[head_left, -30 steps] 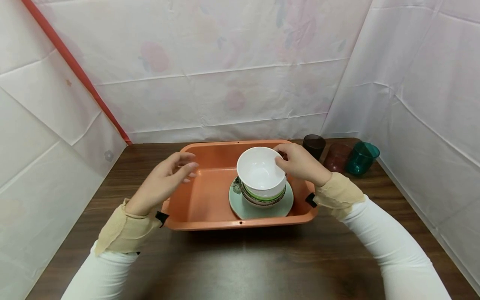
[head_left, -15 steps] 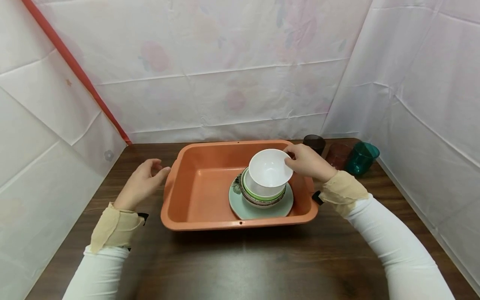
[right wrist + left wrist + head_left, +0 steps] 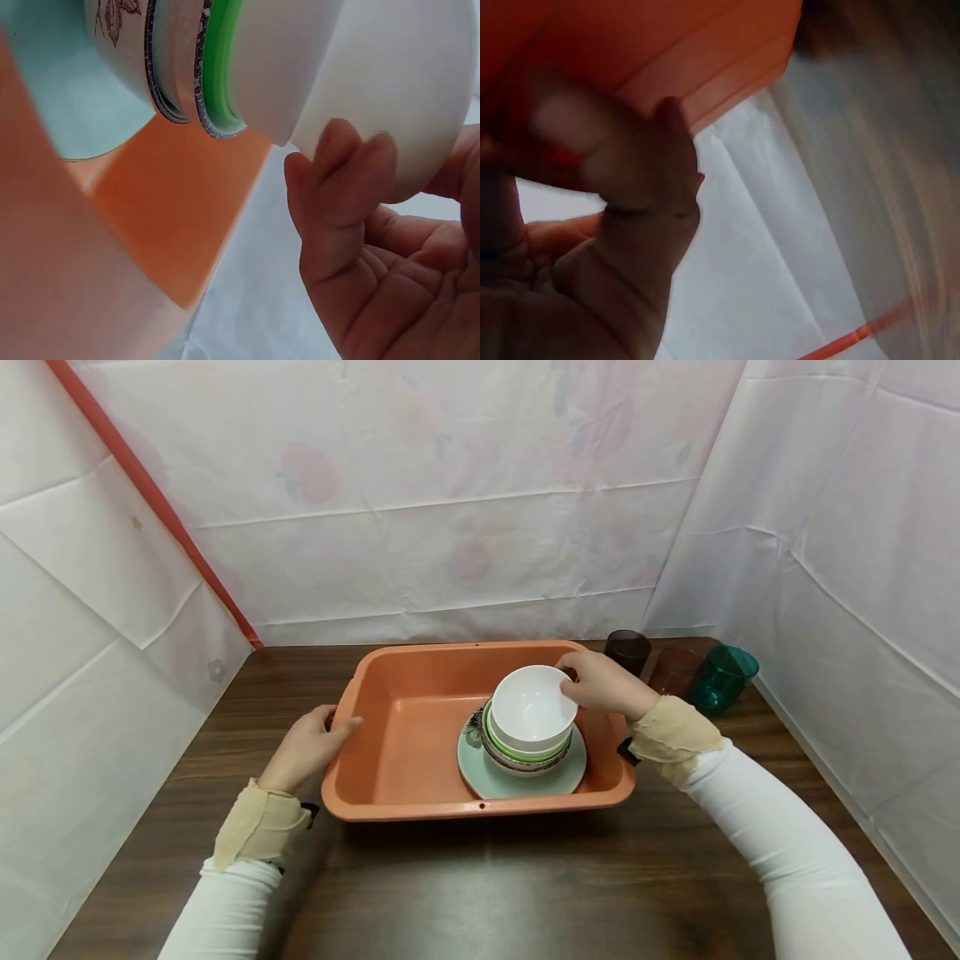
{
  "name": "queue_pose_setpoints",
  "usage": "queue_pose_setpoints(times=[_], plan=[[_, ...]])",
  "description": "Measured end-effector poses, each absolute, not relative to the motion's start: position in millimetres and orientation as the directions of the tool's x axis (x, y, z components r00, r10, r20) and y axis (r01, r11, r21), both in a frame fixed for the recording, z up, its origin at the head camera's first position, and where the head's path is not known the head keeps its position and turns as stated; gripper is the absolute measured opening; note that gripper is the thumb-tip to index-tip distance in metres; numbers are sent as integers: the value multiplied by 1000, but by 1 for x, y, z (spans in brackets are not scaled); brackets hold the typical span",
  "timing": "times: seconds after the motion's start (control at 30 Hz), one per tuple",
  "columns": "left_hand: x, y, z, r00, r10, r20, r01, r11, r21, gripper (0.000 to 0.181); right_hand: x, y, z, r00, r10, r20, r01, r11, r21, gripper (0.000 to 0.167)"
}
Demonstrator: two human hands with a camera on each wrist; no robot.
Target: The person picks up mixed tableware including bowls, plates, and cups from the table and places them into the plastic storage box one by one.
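Observation:
My right hand pinches the right rim of a white bowl, thumb inside and fingers against the outer wall. That bowl sits tilted in the top of a bowl stack; in the right wrist view another white bowl, a green-rimmed bowl and speckled-rim bowls lie under it. A pale green plate with a dark leaf pattern bears the stack inside an orange basin. At the basin's left rim my left hand holds on, thumb over the edge; its fingers are partly hidden and blurred in the left wrist view.
Behind the right hand stand a dark brown cup, a reddish cup and a teal cup. The dark wooden table is bounded by white sheets at the back and sides.
My left hand drew back left from over the basin, then came in to its left rim. My right hand shifted the white bowl right, then back left and lower onto the stack.

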State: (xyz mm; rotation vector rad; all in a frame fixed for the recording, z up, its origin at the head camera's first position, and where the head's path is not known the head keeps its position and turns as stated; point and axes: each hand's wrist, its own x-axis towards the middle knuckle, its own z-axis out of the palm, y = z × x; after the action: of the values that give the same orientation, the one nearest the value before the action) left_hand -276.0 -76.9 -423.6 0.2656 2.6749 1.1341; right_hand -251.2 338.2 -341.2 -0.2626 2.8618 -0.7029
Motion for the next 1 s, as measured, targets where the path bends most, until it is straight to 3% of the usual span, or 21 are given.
queue_pose_setpoints(times=[0.33, 0.73, 1.0], plan=[[-274, -70, -432, -977, 186, -108, 32, 623, 781, 60, -257, 330, -342, -949, -270, -165, -176, 884, -432, 25], [-271, -67, -432, -983, 162, -88, 26, 593, 805, 58, -263, 326, -339, -938, -258, -231, -147, 900, -411, 31], [-272, -67, -434, -984, 154, -88, 24, 608, 794, 57, -269, 326, -343, -931, -297, -213, -203, 905, -373, 33]])
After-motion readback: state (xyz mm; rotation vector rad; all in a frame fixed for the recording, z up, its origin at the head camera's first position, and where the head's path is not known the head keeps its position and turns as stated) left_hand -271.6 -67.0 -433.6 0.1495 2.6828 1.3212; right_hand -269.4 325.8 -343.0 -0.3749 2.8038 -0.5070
